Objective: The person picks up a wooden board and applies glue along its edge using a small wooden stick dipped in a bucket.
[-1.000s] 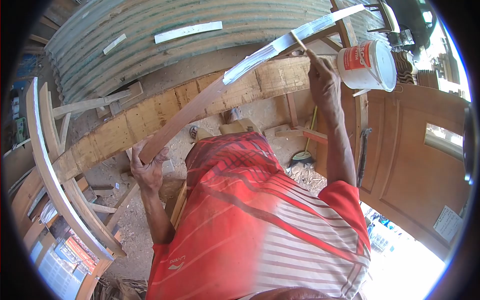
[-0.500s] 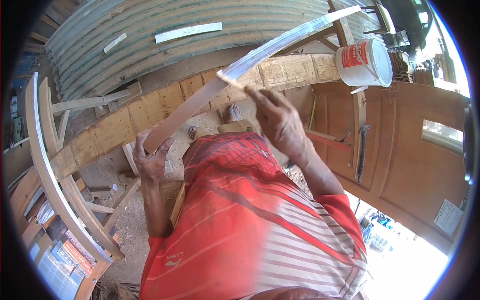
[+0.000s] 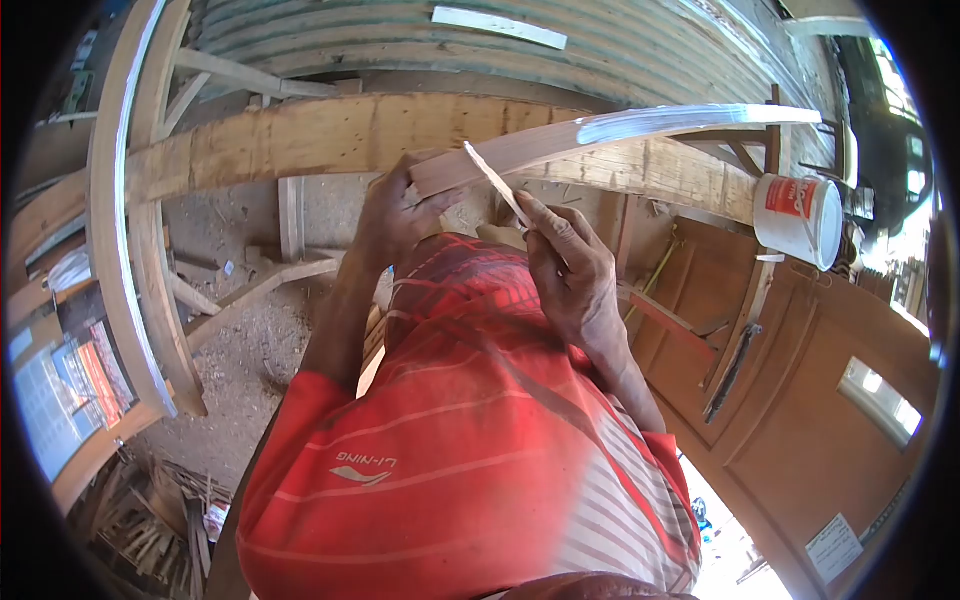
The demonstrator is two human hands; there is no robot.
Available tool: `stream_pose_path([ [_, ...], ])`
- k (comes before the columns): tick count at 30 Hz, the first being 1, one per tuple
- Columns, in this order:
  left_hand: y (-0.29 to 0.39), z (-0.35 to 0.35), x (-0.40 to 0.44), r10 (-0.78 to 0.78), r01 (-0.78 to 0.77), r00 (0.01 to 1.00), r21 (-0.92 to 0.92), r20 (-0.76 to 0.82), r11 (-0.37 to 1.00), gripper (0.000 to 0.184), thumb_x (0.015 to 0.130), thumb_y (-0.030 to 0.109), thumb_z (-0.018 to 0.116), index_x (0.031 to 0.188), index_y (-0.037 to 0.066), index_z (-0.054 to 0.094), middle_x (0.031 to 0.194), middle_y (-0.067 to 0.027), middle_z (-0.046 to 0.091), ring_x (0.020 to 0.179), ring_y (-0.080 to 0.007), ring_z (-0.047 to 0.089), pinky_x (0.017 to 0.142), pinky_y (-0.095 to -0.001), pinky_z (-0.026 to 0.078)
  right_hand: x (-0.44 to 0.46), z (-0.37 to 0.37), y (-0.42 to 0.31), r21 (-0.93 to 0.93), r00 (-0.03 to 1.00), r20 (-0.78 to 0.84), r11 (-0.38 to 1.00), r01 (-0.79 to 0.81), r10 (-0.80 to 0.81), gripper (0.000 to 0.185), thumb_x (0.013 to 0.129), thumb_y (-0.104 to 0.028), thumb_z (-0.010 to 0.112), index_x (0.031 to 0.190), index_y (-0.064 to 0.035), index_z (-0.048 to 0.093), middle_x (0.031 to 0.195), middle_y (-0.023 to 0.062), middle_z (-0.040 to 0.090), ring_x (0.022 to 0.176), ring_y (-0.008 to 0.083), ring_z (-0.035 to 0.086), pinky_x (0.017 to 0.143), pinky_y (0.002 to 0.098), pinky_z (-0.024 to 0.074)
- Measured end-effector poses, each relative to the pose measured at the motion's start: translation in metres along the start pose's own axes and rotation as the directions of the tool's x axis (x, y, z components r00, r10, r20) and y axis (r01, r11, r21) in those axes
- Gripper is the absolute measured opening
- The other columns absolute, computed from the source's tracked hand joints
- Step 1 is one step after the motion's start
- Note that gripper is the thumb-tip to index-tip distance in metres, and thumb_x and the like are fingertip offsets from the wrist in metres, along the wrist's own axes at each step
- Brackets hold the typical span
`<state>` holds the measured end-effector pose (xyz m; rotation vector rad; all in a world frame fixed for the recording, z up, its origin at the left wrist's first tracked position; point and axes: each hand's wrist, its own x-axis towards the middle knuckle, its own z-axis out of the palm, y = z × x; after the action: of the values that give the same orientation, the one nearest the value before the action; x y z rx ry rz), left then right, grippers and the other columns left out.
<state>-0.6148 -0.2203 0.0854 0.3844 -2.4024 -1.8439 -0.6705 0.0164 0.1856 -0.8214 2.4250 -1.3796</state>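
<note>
Brown wooden strip point(image 3: 612, 131) streaked white, red striped shirt point(image 3: 450, 430), red-labelled white bucket point(image 3: 808, 228)

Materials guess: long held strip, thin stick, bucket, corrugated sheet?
Long strip: wood, brown grain bare near the left hand; farther out a streaky white coating, glue or paint unclear.
Thin stick: probably unfinished wood, pale and matte.
Bucket: likely plastic, smooth white wall.
Corrugated sheet: probably metal, judging by regular ridges and dull, weathered grey-green finish.

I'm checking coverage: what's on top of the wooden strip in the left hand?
White coating toward the far end of the wooden strip; bare wood nearer the left hand. Whatever that hand and the stick cover cannot be seen.
</note>
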Motion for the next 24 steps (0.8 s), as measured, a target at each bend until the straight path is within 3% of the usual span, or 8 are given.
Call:
stream_pose_path([
  [4, 0.015, -0.006, -0.001, -0.075, 0.075, 0.997, -0.005, 0.023, 0.997, 0.036, 0.091, 0.014, 0.082, 0.122, 0.003, 0.067, 0.109, -0.0117, 0.078, 0.103, -0.0231, 0.075, 0.092, -0.0385, 0.057, 0.003, 0.024, -0.017, -0.056, 0.998, 0.022, 0.997, 0.058, -0.057, 0.053, 0.095, 0.007, 0.065, 0.146, -0.0071, 0.065, 0.115, 0.0209, 0.070, 0.093, 0.0350, 0.072, 0.081, 0.0435, 0.0588],
  [6, 0.004, -0.005, -0.001, -0.032, 0.032, 0.999, 0.008, 0.021, 0.999, 0.036, 0.091, 0.013, 0.081, 0.123, 0.004, 0.067, 0.109, -0.0135, 0.078, 0.104, -0.0257, 0.076, 0.092, -0.0397, 0.058, 0.003, 0.034, -0.020, -0.168, 0.991, -0.015, 0.977, 0.131, -0.135, 0.056, 0.092, 0.008, 0.067, 0.145, -0.0081, 0.065, 0.116, 0.0189, 0.069, 0.094, 0.0357, 0.070, 0.081, 0.0443, 0.0587],
  [9, -0.015, -0.007, 0.001, 0.003, -0.006, 0.998, 0.044, 0.066, 0.999, 0.036, 0.091, 0.012, 0.080, 0.124, 0.006, 0.067, 0.111, -0.0143, 0.079, 0.106, -0.0280, 0.077, 0.092, -0.0409, 0.058, -0.008, 0.035, -0.028, -0.486, 0.986, 0.053, 0.858, 0.166, -0.160, 0.059, 0.087, 0.009, 0.069, 0.144, -0.0092, 0.066, 0.116, 0.0153, 0.067, 0.096, 0.0346, 0.068, 0.080, 0.0450, 0.0582],
  [12, -0.028, -0.008, 0.002, 0.039, -0.044, 0.995, 0.045, 0.094, 0.998, 0.037, 0.091, 0.012, 0.081, 0.125, 0.008, 0.067, 0.113, -0.0138, 0.079, 0.107, -0.0295, 0.077, 0.093, -0.0415, 0.058, -0.020, 0.024, -0.043, -0.500, 0.975, 0.110, 0.838, 0.220, -0.191, 0.062, 0.085, 0.008, 0.070, 0.144, -0.0107, 0.066, 0.114, 0.0131, 0.065, 0.094, 0.0331, 0.066, 0.078, 0.0458, 0.0578],
  [16, -0.023, -0.005, 0.002, 0.045, -0.046, 0.995, 0.002, 0.092, 0.999, 0.039, 0.092, 0.015, 0.083, 0.127, 0.009, 0.066, 0.113, -0.0125, 0.079, 0.108, -0.0305, 0.077, 0.091, -0.0420, 0.059, -0.006, 0.024, -0.045, -0.518, 0.979, 0.004, 0.837, 0.176, -0.203, 0.062, 0.085, 0.007, 0.070, 0.144, -0.0121, 0.066, 0.114, 0.0131, 0.065, 0.093, 0.0326, 0.066, 0.079, 0.0452, 0.0588],
  [20, -0.029, -0.006, 0.002, 0.055, -0.054, 0.993, -0.020, 0.102, 0.998, 0.046, 0.093, 0.021, 0.085, 0.133, 0.008, 0.064, 0.111, -0.0135, 0.078, 0.106, -0.0315, 0.076, 0.088, -0.0428, 0.059, -0.018, 0.037, -0.049, -0.513, 0.980, 0.111, 0.835, 0.199, -0.166, 0.065, 0.086, 0.006, 0.070, 0.148, -0.0136, 0.064, 0.115, 0.0126, 0.065, 0.092, 0.0318, 0.065, 0.078, 0.0442, 0.0582],
  [22, -0.029, -0.005, 0.001, 0.097, -0.087, 0.989, -0.087, 0.112, 0.992, 0.049, 0.094, 0.023, 0.084, 0.136, 0.008, 0.063, 0.111, -0.0140, 0.078, 0.105, -0.0322, 0.076, 0.087, -0.0432, 0.059, -0.014, 0.036, -0.049, -0.487, 0.976, 0.084, 0.846, 0.217, -0.201, 0.066, 0.086, 0.005, 0.070, 0.149, -0.0145, 0.064, 0.115, 0.0124, 0.065, 0.093, 0.0317, 0.066, 0.078, 0.0442, 0.0584],
  [24, -0.019, -0.007, 0.000, 0.104, -0.102, 0.991, -0.026, 0.088, 0.994, 0.042, 0.097, 0.024, 0.081, 0.130, 0.009, 0.062, 0.105, -0.0146, 0.075, 0.097, -0.0314, 0.075, 0.084, -0.0429, 0.058, -0.007, 0.037, -0.048, -0.530, 0.977, 0.055, 0.823, 0.202, -0.205, 0.066, 0.086, 0.005, 0.069, 0.149, -0.0158, 0.064, 0.115, 0.0121, 0.065, 0.093, 0.0315, 0.066, 0.079, 0.0441, 0.0583],
])
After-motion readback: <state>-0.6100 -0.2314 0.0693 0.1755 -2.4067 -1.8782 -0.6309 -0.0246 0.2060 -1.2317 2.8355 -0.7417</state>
